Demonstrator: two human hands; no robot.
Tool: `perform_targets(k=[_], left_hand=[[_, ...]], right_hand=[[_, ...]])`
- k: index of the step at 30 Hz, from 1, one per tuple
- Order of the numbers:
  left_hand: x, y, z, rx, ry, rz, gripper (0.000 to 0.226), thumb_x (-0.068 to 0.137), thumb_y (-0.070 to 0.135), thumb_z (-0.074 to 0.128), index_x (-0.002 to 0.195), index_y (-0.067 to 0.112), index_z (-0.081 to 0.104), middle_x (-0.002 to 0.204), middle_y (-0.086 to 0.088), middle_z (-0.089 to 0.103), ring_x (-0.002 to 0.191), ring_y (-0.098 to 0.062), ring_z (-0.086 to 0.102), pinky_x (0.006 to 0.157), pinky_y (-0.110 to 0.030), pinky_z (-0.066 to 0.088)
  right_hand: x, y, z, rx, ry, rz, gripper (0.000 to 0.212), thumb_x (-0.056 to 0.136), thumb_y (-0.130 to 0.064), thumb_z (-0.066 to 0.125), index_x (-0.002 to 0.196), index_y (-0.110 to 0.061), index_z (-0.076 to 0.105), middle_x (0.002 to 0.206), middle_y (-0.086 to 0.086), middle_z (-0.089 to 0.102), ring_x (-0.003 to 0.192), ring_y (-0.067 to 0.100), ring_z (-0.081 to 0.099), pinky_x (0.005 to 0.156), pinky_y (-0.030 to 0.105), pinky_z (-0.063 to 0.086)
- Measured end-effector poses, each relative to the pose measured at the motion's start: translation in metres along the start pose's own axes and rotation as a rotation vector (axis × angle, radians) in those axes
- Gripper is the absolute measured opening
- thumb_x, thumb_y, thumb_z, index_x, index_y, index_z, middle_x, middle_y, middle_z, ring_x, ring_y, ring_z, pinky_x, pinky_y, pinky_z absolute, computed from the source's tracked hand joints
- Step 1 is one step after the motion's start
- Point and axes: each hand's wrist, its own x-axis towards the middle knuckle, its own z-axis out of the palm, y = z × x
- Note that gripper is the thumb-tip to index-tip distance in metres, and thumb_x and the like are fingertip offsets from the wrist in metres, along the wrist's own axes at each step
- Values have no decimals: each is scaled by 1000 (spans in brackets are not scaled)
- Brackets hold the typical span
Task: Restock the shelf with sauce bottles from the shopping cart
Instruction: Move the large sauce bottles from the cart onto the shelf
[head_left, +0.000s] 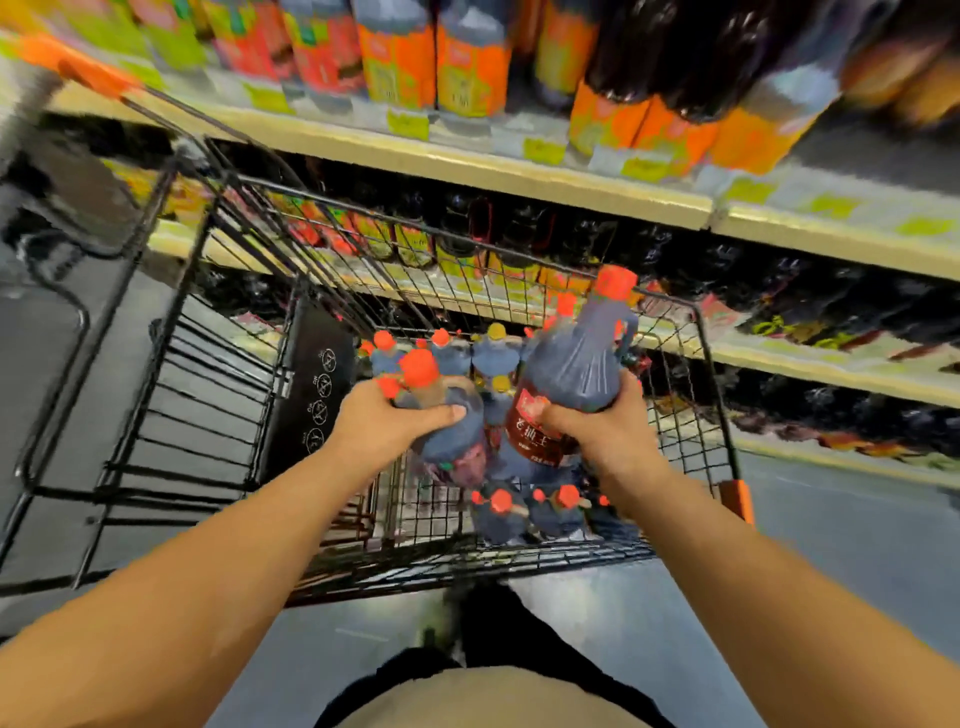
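Two held at cart (717, 395): left hand (384, 421) grip round lower sauce bottle (457, 436), right hand (608, 431) grip round raised sauce bottle (571, 364)

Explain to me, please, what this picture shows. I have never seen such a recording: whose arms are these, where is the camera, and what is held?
There is no machine here. A person wears one wide-angle camera on the head, looking forward and down, so the two bare arms are the person's own. The left hand grips a dark sauce bottle just below its orange cap; the right hand holds a second bottle, raised higher, by its lower body. Both are over a black wire shopping cart, where more bottles stand. Beyond it run store shelves full of bottles.
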Motion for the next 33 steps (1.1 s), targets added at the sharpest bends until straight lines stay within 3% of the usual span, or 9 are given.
perform_targets(k=[5, 8, 12, 16, 19, 22, 28, 30, 33], left_hand=[[-30, 32, 15, 15, -28, 125, 20, 60, 28, 91, 71, 29, 74, 78, 4, 74, 79, -11, 69, 77, -37, 56], [-49, 49, 27, 7, -72, 230, 27, 65, 19, 87, 77, 33, 67, 77, 15, 68, 71, 5, 63, 64, -16, 50], [-73, 72, 55, -9, -157, 295, 29, 69, 11, 84, 76, 30, 64, 77, 17, 65, 67, 10, 60, 56, -5, 45], [-80, 88, 88, 26, -200, 319, 22, 68, 14, 85, 80, 20, 68, 79, 12, 66, 75, 0, 61, 60, -11, 47], [-87, 104, 131, 42, -204, 335, 27, 67, 16, 86, 87, 12, 70, 84, 4, 68, 79, -10, 62, 65, -18, 48], [-96, 125, 183, 56, -208, 336, 22, 68, 17, 85, 77, 20, 65, 75, 11, 63, 72, -3, 57, 54, -7, 41], [-112, 161, 294, 55, -101, 384, 21, 68, 17, 85, 76, 16, 65, 68, 13, 58, 64, 3, 51, 47, -3, 35], [-117, 172, 332, 4, -68, 383, 23, 67, 17, 86, 80, 17, 67, 72, 12, 62, 66, 2, 55, 56, -8, 40], [-124, 187, 370, -55, -22, 359, 30, 65, 19, 87, 83, 28, 65, 79, 15, 64, 77, -5, 61, 75, -27, 48]], right_hand=[[-50, -3, -25, 57, 137, -123, 49, 68, 1, 83, 96, -30, 59, 101, -5, 68, 98, 20, 66, 90, 52, 53], [-76, -1, -45, 82, 184, -149, 63, 62, -9, 88, 112, -23, 53, 110, -2, 64, 102, 18, 64, 90, 49, 53], [-102, 2, -81, 131, 275, -179, 80, 61, -9, 90, 125, -19, 43, 120, 1, 59, 110, 23, 61, 94, 53, 51], [-112, 3, -116, 176, 340, -230, 84, 51, -19, 92, 122, -19, 45, 119, 3, 60, 108, 24, 62, 91, 52, 52], [-116, 5, -156, 235, 380, -265, 73, 61, 0, 87, 117, -20, 45, 114, 1, 59, 103, 21, 62, 89, 49, 52], [-116, 4, -206, 257, 373, -301, 74, 53, -5, 85, 113, -25, 46, 112, 0, 60, 102, 21, 63, 85, 46, 53], [-103, -6, -317, 182, 311, -351, 71, 50, -8, 82, 109, -23, 46, 109, -1, 60, 96, 14, 63, 80, 38, 53], [-94, -10, -360, 148, 273, -355, 77, 49, -8, 84, 115, -20, 46, 113, 1, 62, 100, 15, 64, 82, 38, 54], [-83, -17, -403, 147, 228, -352, 76, 50, -7, 84, 114, -25, 47, 113, -2, 63, 100, 12, 64, 81, 36, 54]])
